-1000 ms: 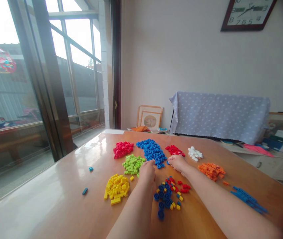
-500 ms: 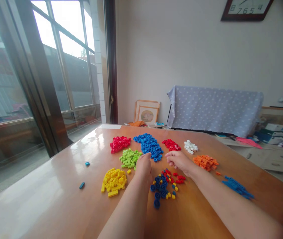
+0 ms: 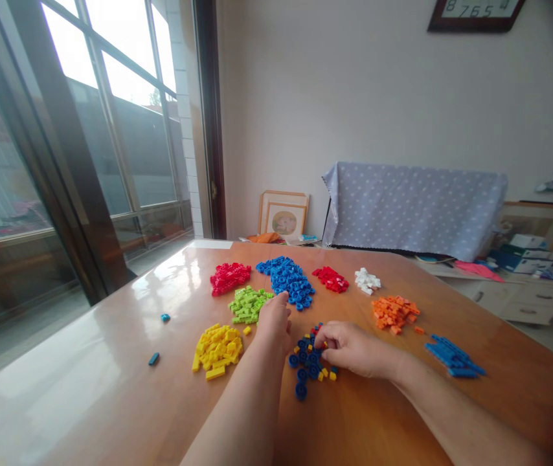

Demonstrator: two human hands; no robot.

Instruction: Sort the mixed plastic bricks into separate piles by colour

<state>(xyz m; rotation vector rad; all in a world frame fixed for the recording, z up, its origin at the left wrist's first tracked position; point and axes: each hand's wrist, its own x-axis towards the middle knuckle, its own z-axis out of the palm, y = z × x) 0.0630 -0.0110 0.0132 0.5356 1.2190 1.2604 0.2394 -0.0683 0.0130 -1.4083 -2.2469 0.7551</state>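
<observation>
My left hand is held over the table, between the lime green brick pile and the mixed pile. Its fingers are curled in and mostly turned away, so anything in them is hidden. Below the blue pile of small round pieces lies the mixed pile of dark blue wheel-like pieces with small yellow and red bricks among them. My right hand reaches into the right side of this pile, thumb and forefinger bent with a gap between them. It covers most of the red bricks there.
Yellow bricks are heaped at left, with two loose teal pieces farther out. Along the back are two red heaps and white bricks. Orange bricks and long blue pieces lie at right on the wooden table.
My right hand has come down and toward me, from beside the back red heap onto the mixed pile. The left hand stays nearly in place. The view has shifted slightly.
</observation>
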